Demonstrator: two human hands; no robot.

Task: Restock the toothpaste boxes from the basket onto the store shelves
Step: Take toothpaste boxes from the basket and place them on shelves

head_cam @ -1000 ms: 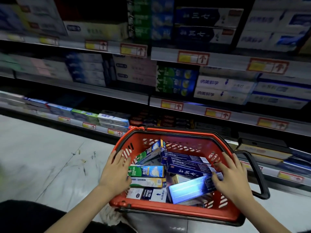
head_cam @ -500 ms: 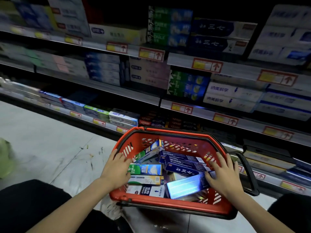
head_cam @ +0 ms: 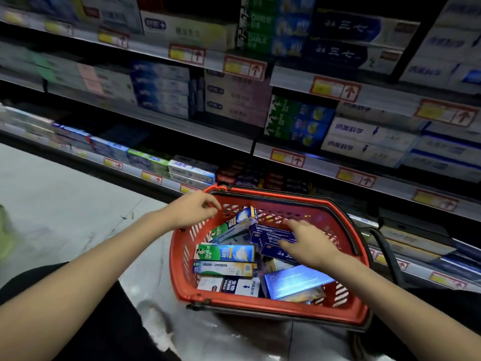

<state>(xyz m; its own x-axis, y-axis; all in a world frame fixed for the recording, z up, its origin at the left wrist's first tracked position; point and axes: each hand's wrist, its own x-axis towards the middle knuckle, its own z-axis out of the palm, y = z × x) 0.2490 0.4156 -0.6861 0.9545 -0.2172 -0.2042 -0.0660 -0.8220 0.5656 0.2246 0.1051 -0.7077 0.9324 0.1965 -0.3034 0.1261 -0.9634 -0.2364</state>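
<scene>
Basket (head_cam: 260,307) on floor at 6 o'clock, toothpaste boxes (head_cam: 225,252) piled inside. Left hand (head_cam: 191,209) over rim at basket's 10 o'clock, fingers loosely curled, holding nothing. Right hand (head_cam: 309,242) spread flat on dark blue box (head_cam: 270,237) at basket's 2 o'clock. Shelves (head_cam: 221,134) at 12 o'clock, stocked.

A pale grey tiled floor (head_cam: 65,204) fills the near left, glossy, marked with faint scuffs and a thin joint line. Along the far side, dark shelving (head_cam: 223,138) runs from left to right in several tiers, and its pale front rails slope down towards the right. Red-framed price tags (head_cam: 244,66) with yellow patches and red arrows sit at intervals on the rails. The light is dim, and the recesses between the tiers lie in deep shadow. A blurred green shape (head_cam: 4,235) sits at the left edge of the floor.
</scene>
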